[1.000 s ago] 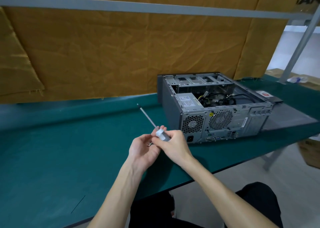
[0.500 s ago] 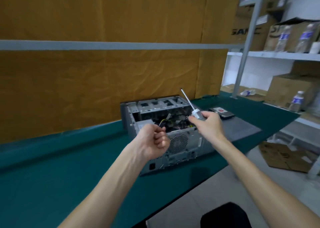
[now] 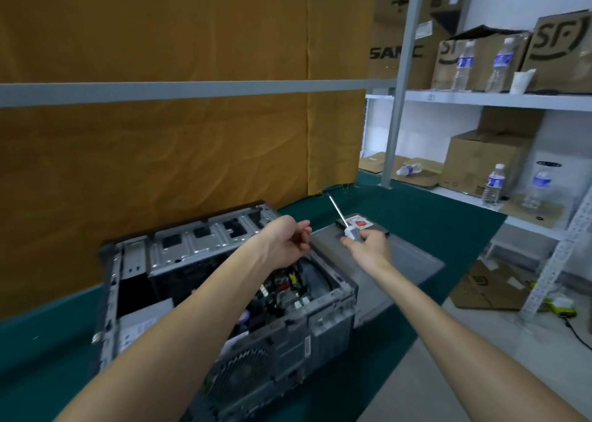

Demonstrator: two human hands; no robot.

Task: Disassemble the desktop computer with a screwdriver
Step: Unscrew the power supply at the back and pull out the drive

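Note:
The open desktop computer case point(image 3: 198, 251) lies on the green table point(image 3: 432, 216), fan grille toward me, cables and boards visible inside. My left hand point(image 3: 288, 240) hovers over the case's far right corner, curled into a fist around small screws that are hidden inside it. My right hand point(image 3: 368, 250) grips the pale handle of the screwdriver point(image 3: 351, 232), whose thin shaft points up and away. That hand is above the grey side panel point(image 3: 407, 261) lying flat right of the case. A drive with a red label point(image 3: 360, 222) rests at the panel's far end.
An orange cloth point(image 3: 176, 149) with a grey rail hangs behind the table. At right, a grey post point(image 3: 398, 101) and white shelves point(image 3: 480, 99) carry cardboard boxes and water bottles. Flattened cardboard point(image 3: 487, 288) lies on the floor beside the table's right edge.
My view has swung right and closer to the case. Both hands left the table front: the left closed into a fist over the case, the right carried the screwdriver over the side panel.

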